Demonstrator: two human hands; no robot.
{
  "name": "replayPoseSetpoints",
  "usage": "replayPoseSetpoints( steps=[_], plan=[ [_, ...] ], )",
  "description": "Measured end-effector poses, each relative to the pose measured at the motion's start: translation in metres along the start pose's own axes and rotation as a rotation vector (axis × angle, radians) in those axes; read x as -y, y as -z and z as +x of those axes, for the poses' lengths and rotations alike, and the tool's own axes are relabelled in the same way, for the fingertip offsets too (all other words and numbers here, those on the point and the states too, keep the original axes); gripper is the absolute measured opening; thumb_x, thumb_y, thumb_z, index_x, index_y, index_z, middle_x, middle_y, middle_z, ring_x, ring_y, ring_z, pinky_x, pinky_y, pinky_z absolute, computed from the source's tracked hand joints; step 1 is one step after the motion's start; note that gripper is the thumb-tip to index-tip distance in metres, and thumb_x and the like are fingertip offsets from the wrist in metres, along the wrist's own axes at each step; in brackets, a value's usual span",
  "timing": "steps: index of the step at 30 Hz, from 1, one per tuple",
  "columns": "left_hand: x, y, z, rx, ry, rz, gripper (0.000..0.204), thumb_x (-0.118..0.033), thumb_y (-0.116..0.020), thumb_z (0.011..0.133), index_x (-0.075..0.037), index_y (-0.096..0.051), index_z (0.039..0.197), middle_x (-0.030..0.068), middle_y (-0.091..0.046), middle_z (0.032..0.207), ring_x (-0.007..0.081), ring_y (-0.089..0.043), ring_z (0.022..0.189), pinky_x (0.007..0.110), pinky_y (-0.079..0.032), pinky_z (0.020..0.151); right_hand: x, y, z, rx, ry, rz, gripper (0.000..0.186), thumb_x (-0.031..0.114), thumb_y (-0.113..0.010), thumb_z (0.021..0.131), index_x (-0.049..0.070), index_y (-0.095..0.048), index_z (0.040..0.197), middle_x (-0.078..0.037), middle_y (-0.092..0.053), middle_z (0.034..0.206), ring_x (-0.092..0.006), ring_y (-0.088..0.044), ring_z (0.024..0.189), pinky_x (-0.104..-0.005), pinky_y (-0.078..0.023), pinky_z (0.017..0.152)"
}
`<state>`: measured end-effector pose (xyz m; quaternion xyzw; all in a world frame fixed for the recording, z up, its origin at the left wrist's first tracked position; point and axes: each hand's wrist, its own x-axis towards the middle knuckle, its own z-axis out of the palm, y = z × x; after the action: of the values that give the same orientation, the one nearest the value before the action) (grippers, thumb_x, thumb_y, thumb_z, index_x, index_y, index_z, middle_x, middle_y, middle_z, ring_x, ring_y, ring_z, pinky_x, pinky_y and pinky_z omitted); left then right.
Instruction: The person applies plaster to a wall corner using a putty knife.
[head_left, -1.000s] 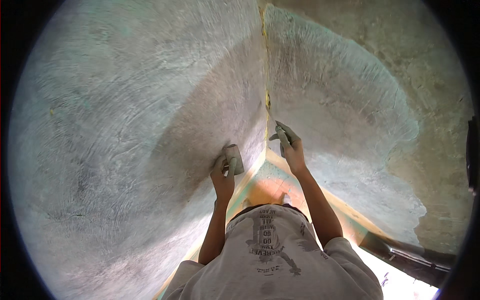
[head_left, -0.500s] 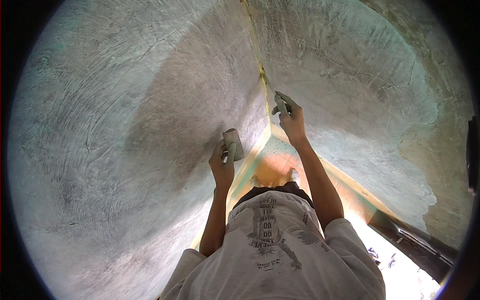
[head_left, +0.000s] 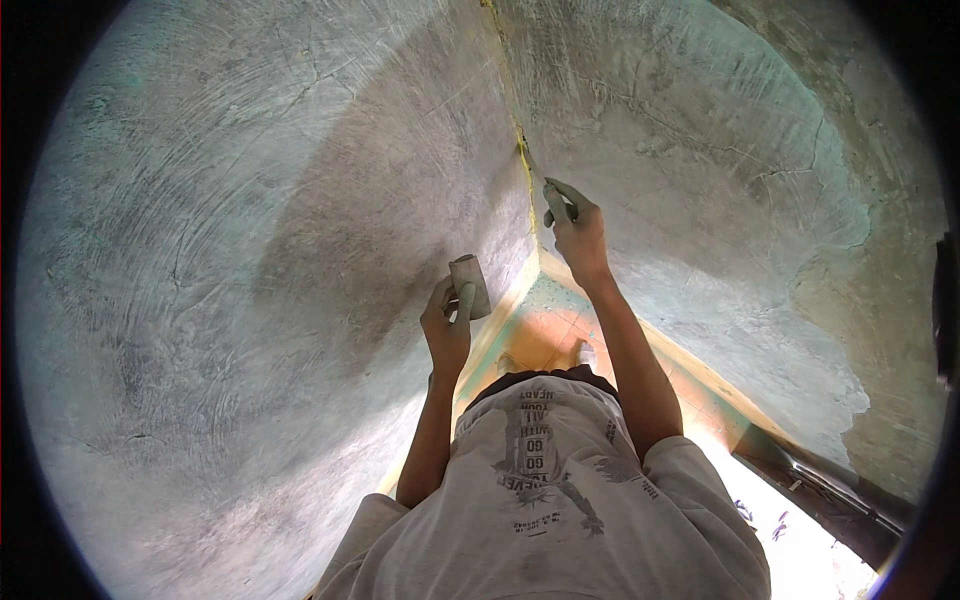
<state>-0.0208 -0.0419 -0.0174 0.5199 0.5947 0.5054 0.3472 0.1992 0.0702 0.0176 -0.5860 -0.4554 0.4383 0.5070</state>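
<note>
My left hand is closed round a small grey-brown piece, roughly rectangular with a curved upper end, its thumb laid along the face. I cannot tell its exact kind. It is held in front of the left wall. My right hand is raised beside the corner, fingers pinched on a slim grey tool that points up toward the corner seam. Much of the tool is hidden by the fingers. A yellow, rough-edged line runs down the seam. Greyish smears cover the fingers of both hands.
The right wall is grey and cracked, with a patchy edge. Below the corner lies a tiled orange and green floor, bordered by a pale skirting strip. A dark ledge-like object stands at the lower right near bright light.
My right hand has shifted very slightly left with the slim tool. My left hand, still holding the grey-brown piece, has moved a little to the right.
</note>
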Motion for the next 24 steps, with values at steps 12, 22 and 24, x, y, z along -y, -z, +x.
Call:
replayPoseSetpoints(
  steps=[12,22,24],
  plan=[
    [0.004,-0.005,0.006,0.007,-0.006,-0.013,0.025,-0.017,-0.07,0.101,0.0,-0.067,0.119,0.009,-0.074,0.1,0.014,-0.068,0.089,0.031,-0.054,0.079,-0.054,-0.002,0.001,-0.037,0.107,-0.149,0.03,0.022,-0.061,0.105,0.006,-0.072,0.128,-0.004,-0.061,0.066,-0.0084,-0.049,0.061,-0.0293,-0.045,0.059],
    [0.017,-0.028,0.008,0.224,0.342,-0.47,0.037,-0.015,-0.073,0.096,0.0,-0.066,0.129,0.0084,-0.068,0.125,0.0174,-0.062,0.116,0.034,-0.047,0.102,-0.072,0.004,-0.086,0.362,0.047,0.091,0.039,0.019,-0.053,0.109,0.01,-0.054,0.148,-0.01,-0.071,0.098,-0.0126,-0.064,0.096,-0.0319,-0.05,0.09],
    [0.013,-0.037,0.007,0.239,0.338,-0.486,0.04,-0.016,-0.074,0.095,0.0,-0.065,0.131,0.0088,-0.067,0.129,0.0188,-0.061,0.122,0.035,-0.045,0.107,-0.067,0.002,-0.102,0.404,0.081,0.247,0.04,0.019,-0.054,0.11,0.005,-0.052,0.147,-0.008,-0.069,0.114,-0.0133,-0.062,0.11,-0.0305,-0.048,0.098]
  ],
)
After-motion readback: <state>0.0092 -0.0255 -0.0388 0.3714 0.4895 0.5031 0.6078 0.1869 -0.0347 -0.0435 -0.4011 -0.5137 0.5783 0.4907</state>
